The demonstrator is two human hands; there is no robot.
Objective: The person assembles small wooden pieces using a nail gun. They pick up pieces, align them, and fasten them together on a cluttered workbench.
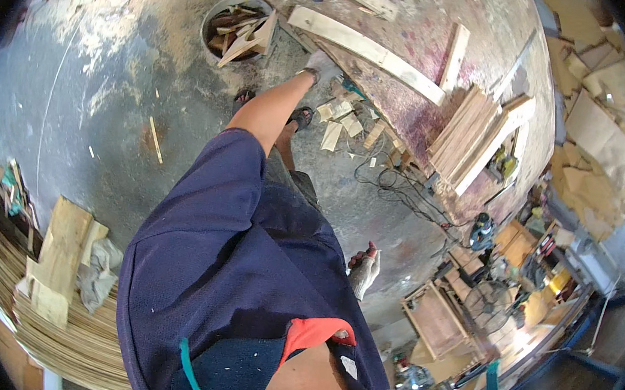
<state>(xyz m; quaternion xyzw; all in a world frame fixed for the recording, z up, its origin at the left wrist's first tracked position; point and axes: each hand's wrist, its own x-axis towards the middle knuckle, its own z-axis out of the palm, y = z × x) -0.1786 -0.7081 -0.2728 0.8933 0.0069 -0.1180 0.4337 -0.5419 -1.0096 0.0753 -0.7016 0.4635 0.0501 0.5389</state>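
My left arm reaches forward, and my left hand (323,65), in a pale glove, is at the near edge of the worktable (410,35). Its fingers are too unclear to make out. Close by on the tabletop lies a long pale wooden board (367,52). Low at my right side hangs my right hand (365,270), in a whitish glove with bare, dark-stained fingertips. Those fingers are loosely bent and apart, with nothing visible in them. A round bin (210,26) full of wood scraps stands left of my left hand.
Wood offcuts (346,121) lie on the floor beneath the table edge, near tangled black cables (403,189). Stacked wooden strips (463,130) and a blue power tool (482,232) are at the right. Thin sheets (80,342) are piled at lower left; a fan (488,304) stands lower right.
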